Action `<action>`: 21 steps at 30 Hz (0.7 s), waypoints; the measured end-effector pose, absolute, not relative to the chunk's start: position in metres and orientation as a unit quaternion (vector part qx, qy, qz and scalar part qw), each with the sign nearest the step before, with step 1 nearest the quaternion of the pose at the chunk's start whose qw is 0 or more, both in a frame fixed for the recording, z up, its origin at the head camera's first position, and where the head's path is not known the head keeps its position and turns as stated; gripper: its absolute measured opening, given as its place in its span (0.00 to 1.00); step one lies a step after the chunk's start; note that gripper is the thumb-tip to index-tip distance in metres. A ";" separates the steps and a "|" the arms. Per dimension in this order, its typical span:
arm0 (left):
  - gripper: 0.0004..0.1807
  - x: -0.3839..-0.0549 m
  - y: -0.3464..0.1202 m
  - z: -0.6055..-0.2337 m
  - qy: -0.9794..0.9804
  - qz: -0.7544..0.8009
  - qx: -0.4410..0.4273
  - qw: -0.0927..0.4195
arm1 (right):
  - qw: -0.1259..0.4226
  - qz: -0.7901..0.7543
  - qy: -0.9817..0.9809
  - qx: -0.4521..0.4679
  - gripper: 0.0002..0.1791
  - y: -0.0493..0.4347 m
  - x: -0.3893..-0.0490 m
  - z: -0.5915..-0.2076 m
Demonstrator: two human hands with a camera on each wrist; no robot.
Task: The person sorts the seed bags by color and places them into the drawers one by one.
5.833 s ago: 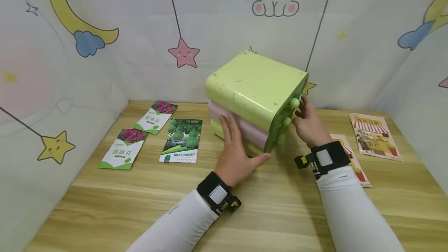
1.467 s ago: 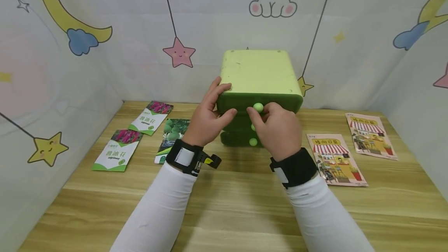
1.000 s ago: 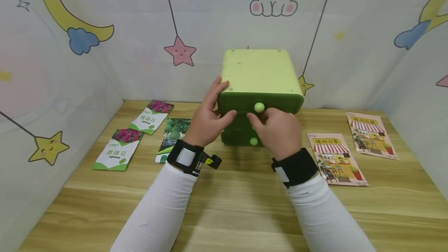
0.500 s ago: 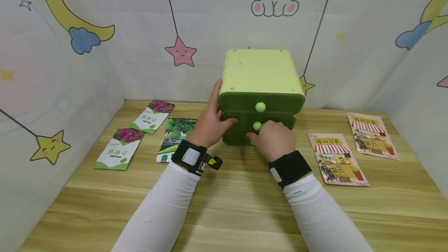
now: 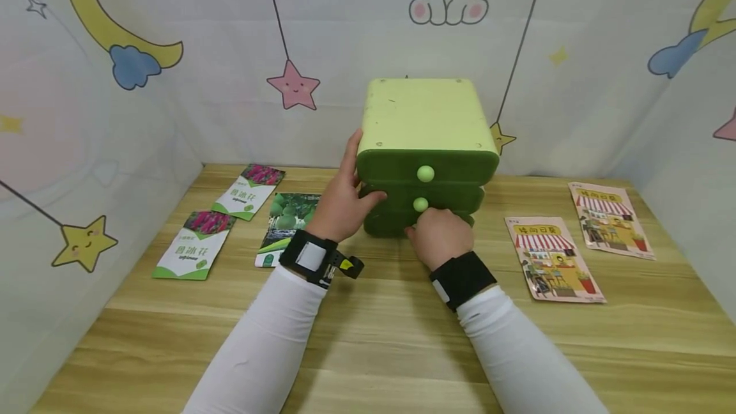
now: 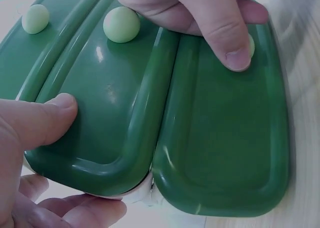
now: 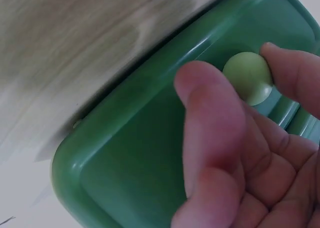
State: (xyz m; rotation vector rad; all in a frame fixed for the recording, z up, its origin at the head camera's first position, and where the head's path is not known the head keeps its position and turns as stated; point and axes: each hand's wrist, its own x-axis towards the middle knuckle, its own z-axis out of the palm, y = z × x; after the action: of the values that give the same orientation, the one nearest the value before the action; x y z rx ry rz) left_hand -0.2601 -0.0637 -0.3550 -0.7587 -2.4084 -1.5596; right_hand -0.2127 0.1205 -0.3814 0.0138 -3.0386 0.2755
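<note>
A three-drawer cabinet (image 5: 428, 114) has a pale green top and dark green drawer fronts with round pale green knobs. Its top knob (image 5: 425, 174) and middle knob (image 5: 421, 204) show uncovered. My left hand (image 5: 340, 206) grips the cabinet's left edge, thumb pressing the middle drawer front (image 6: 100, 98) and fingers around the side. Low at the front, my right hand (image 5: 441, 235) pinches the bottom drawer's knob (image 7: 247, 78) between thumb and finger. That knob is hidden in the head view. All three drawer fronts look closed.
Two white-and-green flower seed packets (image 5: 195, 245) and a dark gourd packet (image 5: 284, 229) lie left on the wooden table (image 5: 379, 350). Two pink shopfront-printed packets (image 5: 554, 260) lie right. A cartoon-printed curtain (image 5: 345, 18) hangs behind the cabinet.
The cabinet has turned from an angle to face me. My right hand has moved down from the upper knobs to the bottom one. My left hand has slid slightly lower along the side.
</note>
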 end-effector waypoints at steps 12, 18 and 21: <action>0.58 -0.260 -0.062 -0.356 -0.821 -0.507 -0.247 0.092 | 0.067 0.095 -0.993 0.006 0.25 0.122 -0.212 -0.384; 0.59 -0.259 -0.063 -0.355 -0.830 -0.495 -0.239 0.095 | 0.079 0.096 -0.992 0.016 0.25 0.121 -0.212 -0.387; 0.59 -0.259 -0.063 -0.355 -0.836 -0.486 -0.237 0.098 | 0.084 0.094 -0.992 0.017 0.25 0.120 -0.212 -0.387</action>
State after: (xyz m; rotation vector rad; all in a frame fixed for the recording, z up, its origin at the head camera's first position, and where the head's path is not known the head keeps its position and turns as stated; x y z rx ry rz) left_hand -0.2585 -0.0631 -0.3551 -0.7015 -2.4732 -1.4375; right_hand -0.2121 0.1204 -0.3868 0.0514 -2.9589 0.2809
